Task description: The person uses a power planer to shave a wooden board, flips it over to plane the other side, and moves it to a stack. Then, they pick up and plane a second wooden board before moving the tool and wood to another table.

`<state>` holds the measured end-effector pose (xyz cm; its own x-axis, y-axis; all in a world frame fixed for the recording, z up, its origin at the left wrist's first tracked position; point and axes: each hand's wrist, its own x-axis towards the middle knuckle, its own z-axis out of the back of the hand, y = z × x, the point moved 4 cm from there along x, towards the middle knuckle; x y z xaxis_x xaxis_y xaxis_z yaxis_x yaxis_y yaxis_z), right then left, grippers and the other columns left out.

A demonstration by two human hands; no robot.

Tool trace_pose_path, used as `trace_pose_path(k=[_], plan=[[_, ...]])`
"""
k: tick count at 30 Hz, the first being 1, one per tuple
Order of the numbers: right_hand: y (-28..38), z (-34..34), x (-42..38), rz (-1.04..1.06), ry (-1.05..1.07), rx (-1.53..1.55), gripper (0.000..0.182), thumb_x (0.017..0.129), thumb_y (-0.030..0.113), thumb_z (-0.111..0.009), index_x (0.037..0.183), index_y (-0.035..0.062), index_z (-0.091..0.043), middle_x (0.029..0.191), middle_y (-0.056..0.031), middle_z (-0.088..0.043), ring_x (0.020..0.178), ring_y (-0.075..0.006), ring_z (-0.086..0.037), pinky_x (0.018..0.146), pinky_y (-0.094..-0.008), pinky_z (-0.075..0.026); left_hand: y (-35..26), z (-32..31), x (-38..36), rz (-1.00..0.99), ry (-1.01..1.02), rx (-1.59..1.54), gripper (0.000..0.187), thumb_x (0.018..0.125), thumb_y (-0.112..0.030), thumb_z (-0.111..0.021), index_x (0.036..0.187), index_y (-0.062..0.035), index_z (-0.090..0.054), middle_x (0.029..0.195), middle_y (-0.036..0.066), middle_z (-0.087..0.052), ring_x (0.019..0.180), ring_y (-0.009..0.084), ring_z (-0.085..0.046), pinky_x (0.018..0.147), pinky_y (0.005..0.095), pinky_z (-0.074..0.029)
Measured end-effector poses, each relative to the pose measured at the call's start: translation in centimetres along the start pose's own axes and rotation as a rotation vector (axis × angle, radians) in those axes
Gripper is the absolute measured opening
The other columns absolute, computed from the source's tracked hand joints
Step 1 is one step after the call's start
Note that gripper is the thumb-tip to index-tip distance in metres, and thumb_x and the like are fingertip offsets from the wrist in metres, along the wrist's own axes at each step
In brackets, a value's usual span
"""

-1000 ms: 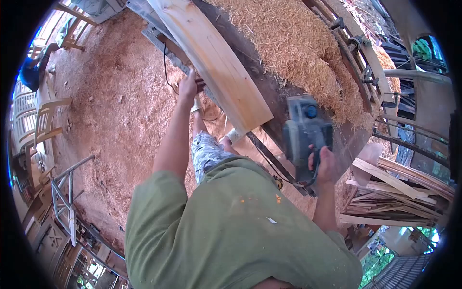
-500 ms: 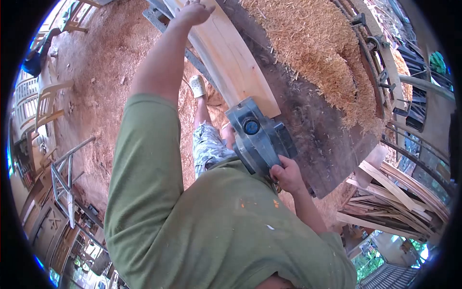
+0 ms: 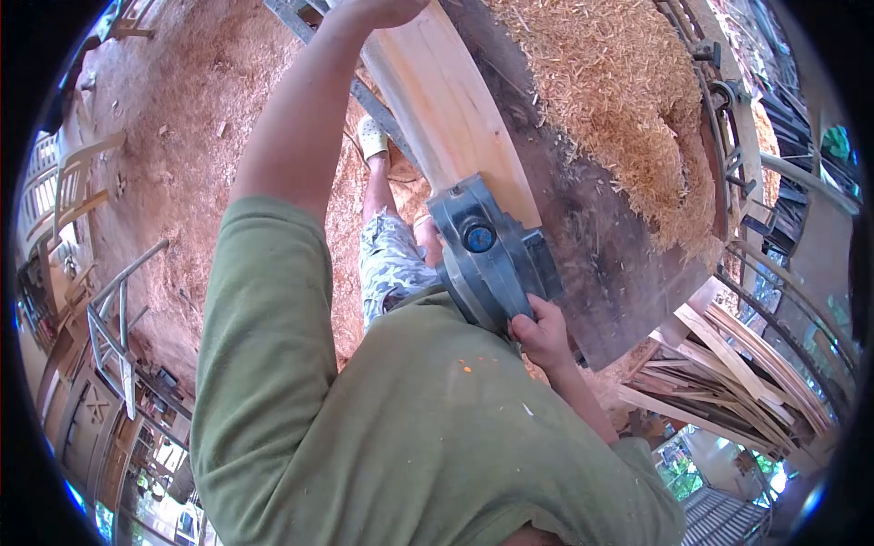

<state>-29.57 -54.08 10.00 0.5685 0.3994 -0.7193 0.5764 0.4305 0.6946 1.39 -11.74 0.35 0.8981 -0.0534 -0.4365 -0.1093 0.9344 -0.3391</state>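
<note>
A dark electric hand planer (image 3: 478, 259) with a blue round cap sits across the near end of a pale wooden board (image 3: 451, 100). My right hand (image 3: 543, 335) is wrapped around the planer's rear handle. Up at the top edge of the view, my left hand (image 3: 382, 9) reaches over the board, its fingers mostly cut off by the frame; what shows looks flat rather than curled. Whether it presses on the wood cannot be made out. The board lies along the left side of a dark worktable (image 3: 610, 282).
Wood shavings (image 3: 610, 109) are heaped on the table, with clamps (image 3: 724, 100) along its far right side. A stack of thin wood strips (image 3: 728, 373) lies at lower right. Wooden chairs (image 3: 82, 187) and a metal frame (image 3: 118, 332) stand left on the sawdust-covered floor (image 3: 196, 118).
My left hand has slid up toward the top edge and partly out of view. The planer and my right hand stay almost in place at the board's near end. The view has shifted slightly.
</note>
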Motion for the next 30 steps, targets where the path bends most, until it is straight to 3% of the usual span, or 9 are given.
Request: trace_pose_path(k=[2, 5, 8, 11, 21, 25, 27, 29, 30], plan=[[1.0, -0.5, 0.9, 0.018, 0.003, -0.015, 0.045, 0.083, 0.044, -0.069, 0.088, -0.0008, -0.062, 0.074, 0.0018, -0.055, 0.072, -0.0082, -0.047, 0.062, -0.0271, -0.040, -0.3, 0.1, -0.6, 0.144, -0.098, 0.070, 0.059, 0.101, -0.046, -0.037, 0.127, 0.0014, -0.060, 0.136, 0.025, -0.054, 0.129, 0.0403, -0.050, 0.109, 0.0459, -0.039], [1.8, -1.1, 2.2, -0.021, 0.003, 0.018, 0.043, 0.084, 0.042, -0.069, 0.088, -0.0003, -0.062, 0.073, 0.0017, -0.055, 0.072, -0.0078, -0.047, 0.062, -0.0268, -0.040, -1.6, 1.0, -1.7, 0.210, -0.031, 0.114, 0.061, 0.101, -0.049, -0.037, 0.125, 0.0017, -0.062, 0.137, 0.025, -0.053, 0.130, 0.0405, -0.049, 0.110, 0.0448, -0.038], [2.6, -1.7, 3.3, -0.018, -0.015, -0.024, 0.043, 0.084, 0.042, -0.068, 0.086, -0.0006, -0.062, 0.072, 0.0018, -0.054, 0.072, -0.0075, -0.047, 0.061, -0.0266, -0.040, -0.4, -0.1, -0.3, 0.146, -0.039, 0.166, 0.064, 0.101, -0.051, -0.036, 0.125, 0.0017, -0.062, 0.138, 0.026, -0.053, 0.132, 0.0407, -0.047, 0.112, 0.0438, -0.035], [3.9, -2.8, 4.7, 0.092, -0.052, -0.003, 0.041, 0.089, 0.042, -0.064, 0.080, 0.0025, -0.059, 0.067, -0.0005, -0.057, 0.059, -0.0073, -0.051, 0.053, -0.0235, -0.039, -0.2, -0.1, -0.1, 0.135, -0.039, 0.142, 0.063, 0.102, -0.049, -0.034, 0.125, 0.0013, -0.062, 0.139, 0.025, -0.052, 0.133, 0.0400, -0.046, 0.113, 0.0437, -0.034], [9.9, -5.8, 10.4, 0.069, -0.071, 0.025, 0.039, 0.094, 0.039, -0.058, 0.091, -0.0003, -0.061, 0.067, -0.0027, -0.058, 0.054, -0.0078, -0.051, 0.050, -0.0230, -0.040, -0.4, 1.4, -0.2, -0.077, 0.016, 0.082, 0.050, 0.102, -0.036, -0.034, 0.120, -0.0017, -0.066, 0.128, 0.022, -0.062, 0.123, 0.0372, -0.056, 0.107, 0.0450, -0.042], [13.2, -7.1, 13.6, 0.093, -0.075, 0.021, 0.044, 0.095, 0.043, -0.057, 0.092, -0.0009, -0.061, 0.065, -0.0031, -0.057, 0.052, -0.0081, -0.050, 0.048, -0.0233, -0.039, 1.6, 0.8, 1.3, -0.098, -0.050, -0.003, 0.055, 0.103, -0.042, -0.034, 0.119, -0.0009, -0.067, 0.125, 0.023, -0.062, 0.120, 0.0397, -0.057, 0.106, 0.0461, -0.042], [14.5, -7.7, 15.3, 0.130, -0.060, 0.014, 0.046, 0.096, 0.044, -0.056, 0.091, -0.0008, -0.061, 0.064, -0.0033, -0.057, 0.051, -0.0089, -0.050, 0.047, -0.0240, -0.039, 4.3, 1.5, 0.7, 0.094, -0.197, -0.385, 0.059, 0.102, -0.048, -0.039, 0.119, 0.0016, -0.065, 0.124, 0.025, -0.063, 0.117, 0.0339, -0.060, 0.102, 0.0428, -0.044], [16.2, -8.2, 16.7, 0.139, -0.094, -0.020, 0.048, 0.096, 0.047, -0.056, 0.087, -0.0003, -0.061, 0.062, -0.0036, -0.056, 0.049, -0.0099, -0.050, 0.047, -0.0246, -0.039, 7.6, 1.7, -1.9, 0.190, -0.450, -0.842, 0.056, 0.100, -0.046, -0.051, 0.106, 0.0075, -0.067, 0.086, 0.011, -0.067, 0.084, 0.0153, -0.057, 0.078, 0.0353, -0.048], [17.1, -8.5, 17.5, 0.136, -0.093, -0.023, 0.048, 0.096, 0.047, -0.056, 0.087, -0.0003, -0.061, 0.062, -0.0036, -0.056, 0.049, -0.0099, -0.050, 0.047, -0.0246, -0.039, 8.7, 1.1, -4.5, 0.193, -0.697, -1.051, 0.054, 0.100, -0.044, -0.052, 0.097, 0.0068, -0.068, 0.074, 0.004, -0.061, 0.075, 0.0140, -0.053, 0.070, 0.0346, -0.047]])
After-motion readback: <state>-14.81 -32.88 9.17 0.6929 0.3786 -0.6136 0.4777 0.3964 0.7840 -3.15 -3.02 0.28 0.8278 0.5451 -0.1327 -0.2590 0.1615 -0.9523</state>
